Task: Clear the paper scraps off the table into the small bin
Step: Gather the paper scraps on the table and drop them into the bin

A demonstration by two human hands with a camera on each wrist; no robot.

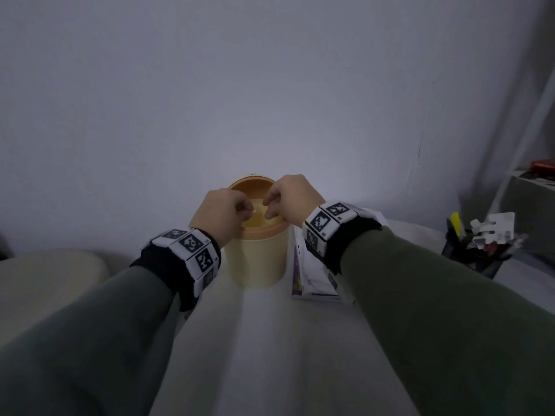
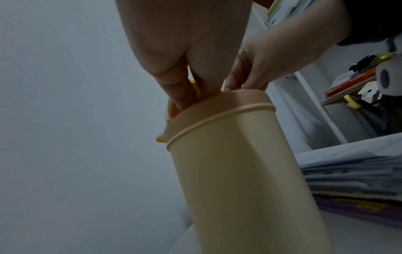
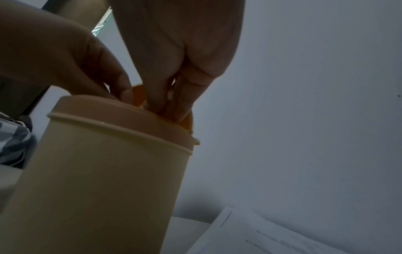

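Barely visible, a pale scrap (image 1: 253, 210) showed at the left hand's fingertips (image 1: 247, 209), just above the bin's open mouth; the dim light made it hard to be sure it was paper and not a glint on a nail. It sat pinched between thumb and forefinger, so that letting go would drop it straight inside rather than onto the table (image 1: 270, 340).

The bin (image 1: 258, 259) stood upright on the table, its pale body capped by an orange collar (image 2: 217, 110) whose flap looked tipped inward. The left hand (image 1: 220, 216) hung over the bin's left rim, fingers curled and pointing down into the opening, as the left wrist view showed. The right hand (image 1: 292, 199) hovered over the bin's right rim, fingers bunched close together and reaching into the same opening. Whether it held a scrap of its own I could not tell; it may have been holding the flap down so the mouth stayed clear. Both hands met over the bin, fingertips near but apart.

Just right of the bin lay a stack of papers (image 1: 315, 280) partly under the right forearm, whole sheets rather than scraps. Well to the right of the bin stood a dark pen holder (image 1: 480, 250) stuffed with odds and ends. Left of the bin, a pale cushion (image 1: 51, 274) sat beside the table. No loose scraps showed on the table around the bin, so the clearing seemed close to finished.
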